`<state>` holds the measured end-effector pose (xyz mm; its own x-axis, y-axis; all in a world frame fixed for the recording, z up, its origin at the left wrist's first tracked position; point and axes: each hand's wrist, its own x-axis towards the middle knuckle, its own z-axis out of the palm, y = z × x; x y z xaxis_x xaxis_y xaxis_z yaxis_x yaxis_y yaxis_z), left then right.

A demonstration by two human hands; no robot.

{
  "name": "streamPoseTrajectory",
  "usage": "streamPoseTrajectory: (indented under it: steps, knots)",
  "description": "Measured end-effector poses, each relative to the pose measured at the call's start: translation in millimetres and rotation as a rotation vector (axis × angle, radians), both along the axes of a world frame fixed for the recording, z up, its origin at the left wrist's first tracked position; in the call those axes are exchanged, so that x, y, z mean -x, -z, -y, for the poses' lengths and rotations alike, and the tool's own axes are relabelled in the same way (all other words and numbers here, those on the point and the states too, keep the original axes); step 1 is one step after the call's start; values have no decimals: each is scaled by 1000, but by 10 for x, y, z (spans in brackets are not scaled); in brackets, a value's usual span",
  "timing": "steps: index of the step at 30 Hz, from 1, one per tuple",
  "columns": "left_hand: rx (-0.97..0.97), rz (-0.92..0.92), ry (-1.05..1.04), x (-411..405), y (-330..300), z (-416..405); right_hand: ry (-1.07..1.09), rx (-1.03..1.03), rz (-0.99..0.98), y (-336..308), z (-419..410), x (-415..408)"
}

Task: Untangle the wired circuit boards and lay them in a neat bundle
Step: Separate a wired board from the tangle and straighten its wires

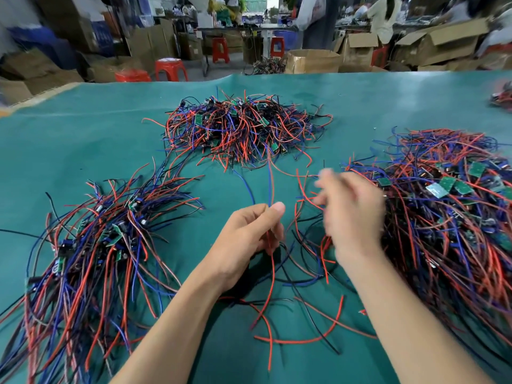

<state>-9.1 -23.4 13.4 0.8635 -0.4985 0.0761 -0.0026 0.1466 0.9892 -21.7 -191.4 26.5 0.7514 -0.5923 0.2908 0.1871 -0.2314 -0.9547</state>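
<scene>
Three heaps of small green circuit boards with red, blue and black wires lie on the green table cover (116, 128). A tangled heap (241, 128) sits in the far middle, a large heap (448, 212) to the right, and a combed-out bundle (94, 250) to the left. My left hand (249, 239) pinches a few red and blue wires (270, 184) that run up toward the far heap. My right hand (352, 214) hovers blurred beside the right heap, fingers spread, with nothing plainly in its grasp. Loose wires (299, 322) lie under both forearms.
Beyond the table's far edge stand red stools (170, 69), cardboard boxes (311, 60) and another work table with people at it. A further small wire heap (502, 97) shows at the right edge.
</scene>
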Motion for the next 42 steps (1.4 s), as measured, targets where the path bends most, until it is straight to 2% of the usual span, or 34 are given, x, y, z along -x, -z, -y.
streamPoseTrajectory:
  steps: [2,3,5,9,12,17,20,22,25,29,32,38,42]
  knots:
    - [-14,58,5,-3,20,-1,-291,146,-103,16,-237,70]
    - [-28,87,1,-6,33,-5,-362,211,-130,30,-302,85]
    - [-52,106,-23,-17,45,-8,-379,274,-128,30,-330,100]
    - [-61,71,7,9,9,4,-320,241,-72,-31,-270,119]
    - [-6,-50,-4,-7,0,2,-145,261,-22,-150,-97,113]
    - [40,-127,-70,-11,-6,-15,300,526,-61,-594,586,242]
    - [21,-126,-127,-11,8,13,421,669,-171,-794,910,303]
    - [7,-117,-181,-8,22,33,442,690,-193,-875,960,297]
    - [-7,-137,-204,-14,28,45,242,781,-259,-899,716,144]
    - [-17,-142,-216,-12,13,72,-163,1040,-553,-739,178,-340]
    - [-41,-127,-223,9,-38,81,-337,1111,-639,-561,-105,-735]
    - [-32,-159,-233,53,-131,80,-392,1162,-761,-326,-223,-1410]
    - [30,-170,-228,17,-71,66,-291,1158,-892,-185,-249,-1511]
